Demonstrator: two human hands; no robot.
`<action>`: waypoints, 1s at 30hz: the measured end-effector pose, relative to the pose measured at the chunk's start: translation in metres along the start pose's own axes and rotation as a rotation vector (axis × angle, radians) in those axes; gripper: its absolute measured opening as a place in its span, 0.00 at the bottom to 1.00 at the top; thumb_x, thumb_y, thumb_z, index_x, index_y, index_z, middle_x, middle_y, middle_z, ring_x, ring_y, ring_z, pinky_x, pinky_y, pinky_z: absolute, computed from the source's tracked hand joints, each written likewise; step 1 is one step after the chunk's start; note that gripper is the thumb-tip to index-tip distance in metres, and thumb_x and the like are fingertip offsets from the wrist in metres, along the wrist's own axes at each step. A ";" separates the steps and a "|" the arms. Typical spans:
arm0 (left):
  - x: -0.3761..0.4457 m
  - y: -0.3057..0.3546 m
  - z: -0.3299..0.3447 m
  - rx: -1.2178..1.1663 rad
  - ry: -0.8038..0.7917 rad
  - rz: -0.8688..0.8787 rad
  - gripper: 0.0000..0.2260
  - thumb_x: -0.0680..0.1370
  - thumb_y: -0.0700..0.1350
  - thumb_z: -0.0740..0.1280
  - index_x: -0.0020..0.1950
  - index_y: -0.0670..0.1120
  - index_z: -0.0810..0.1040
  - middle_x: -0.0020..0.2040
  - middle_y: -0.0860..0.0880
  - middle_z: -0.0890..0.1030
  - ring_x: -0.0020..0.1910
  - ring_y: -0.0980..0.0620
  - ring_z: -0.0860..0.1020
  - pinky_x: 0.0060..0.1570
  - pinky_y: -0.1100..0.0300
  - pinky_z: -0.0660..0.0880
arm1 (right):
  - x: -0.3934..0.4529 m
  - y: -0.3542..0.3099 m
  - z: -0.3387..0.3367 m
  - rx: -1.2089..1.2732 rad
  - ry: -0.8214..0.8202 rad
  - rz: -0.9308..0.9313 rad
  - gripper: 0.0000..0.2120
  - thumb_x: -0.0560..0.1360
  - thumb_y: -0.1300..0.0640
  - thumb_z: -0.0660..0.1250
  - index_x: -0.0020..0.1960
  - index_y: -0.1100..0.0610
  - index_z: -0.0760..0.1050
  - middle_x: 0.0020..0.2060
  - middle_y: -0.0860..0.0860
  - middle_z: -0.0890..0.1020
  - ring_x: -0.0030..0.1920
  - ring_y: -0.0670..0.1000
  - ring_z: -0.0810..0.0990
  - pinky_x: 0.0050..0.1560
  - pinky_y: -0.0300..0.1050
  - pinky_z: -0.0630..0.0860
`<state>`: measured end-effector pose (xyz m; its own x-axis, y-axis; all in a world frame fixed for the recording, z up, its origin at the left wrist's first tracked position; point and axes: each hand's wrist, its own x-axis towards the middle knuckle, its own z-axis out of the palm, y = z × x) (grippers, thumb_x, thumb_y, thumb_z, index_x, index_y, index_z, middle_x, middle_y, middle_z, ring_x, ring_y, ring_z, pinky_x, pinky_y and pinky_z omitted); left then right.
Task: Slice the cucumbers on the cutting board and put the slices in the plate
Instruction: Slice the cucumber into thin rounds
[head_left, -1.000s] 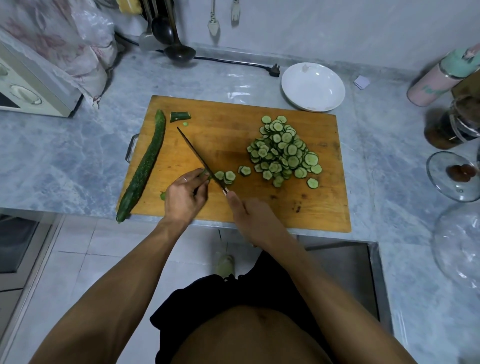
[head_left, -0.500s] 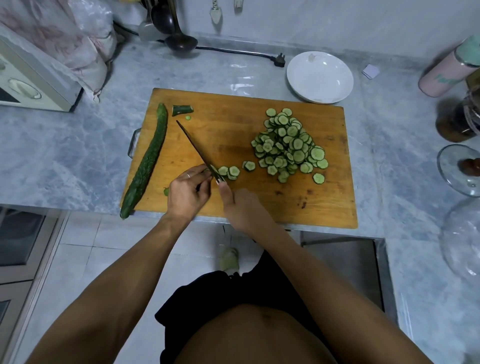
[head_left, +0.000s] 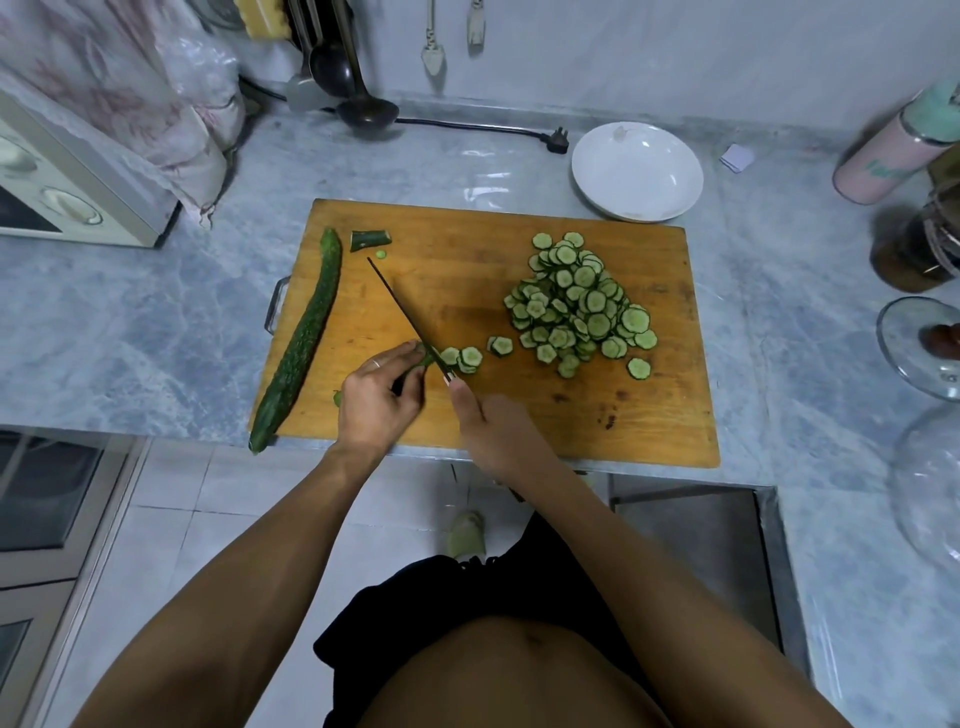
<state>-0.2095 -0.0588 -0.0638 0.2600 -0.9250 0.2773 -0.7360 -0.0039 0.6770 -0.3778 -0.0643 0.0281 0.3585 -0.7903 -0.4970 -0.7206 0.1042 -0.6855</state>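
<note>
Head: right hand (head_left: 498, 431) grips knife (head_left: 405, 314).

knife handle: hidden inside the right hand (head_left: 493, 431)
cucumber stub (head_left: 422, 359): mostly covered by left hand (head_left: 376, 402) fingers

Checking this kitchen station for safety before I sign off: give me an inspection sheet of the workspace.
Surface: marble counter, wooden cutting board at its front edge.
Job's things: sliced pile; whole cucumber on board's left edge; cucumber stub under knife; white plate empty.
Clutter: cut end piece, paper scrap, pink bottle, glass dish.
Grippers: left hand pinches stub; right hand holds knife.
Cables: black cord with plug, unplugged on counter.
Surroundings: microwave, hanging ladles.
</note>
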 end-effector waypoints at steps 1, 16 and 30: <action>0.000 0.001 0.000 -0.003 -0.002 -0.005 0.11 0.74 0.40 0.69 0.55 0.42 0.86 0.56 0.45 0.85 0.55 0.50 0.82 0.58 0.58 0.78 | -0.004 0.001 -0.002 0.002 -0.001 -0.006 0.30 0.84 0.40 0.46 0.31 0.56 0.67 0.30 0.52 0.72 0.34 0.52 0.73 0.40 0.45 0.64; 0.000 0.002 -0.001 0.024 -0.018 0.017 0.15 0.75 0.45 0.63 0.48 0.41 0.87 0.52 0.45 0.86 0.52 0.49 0.84 0.51 0.58 0.79 | -0.033 -0.008 -0.012 0.001 -0.021 -0.028 0.26 0.85 0.44 0.47 0.45 0.62 0.73 0.32 0.54 0.72 0.40 0.57 0.74 0.42 0.45 0.67; 0.000 -0.001 0.001 0.032 0.000 0.031 0.11 0.74 0.39 0.66 0.50 0.41 0.87 0.54 0.45 0.85 0.54 0.50 0.83 0.55 0.63 0.77 | 0.001 -0.010 0.004 0.009 -0.001 0.016 0.32 0.84 0.41 0.44 0.36 0.60 0.71 0.35 0.55 0.75 0.44 0.58 0.78 0.43 0.44 0.65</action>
<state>-0.2095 -0.0595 -0.0656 0.2366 -0.9250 0.2972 -0.7635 0.0121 0.6457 -0.3674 -0.0633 0.0324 0.3478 -0.7876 -0.5087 -0.7206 0.1225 -0.6824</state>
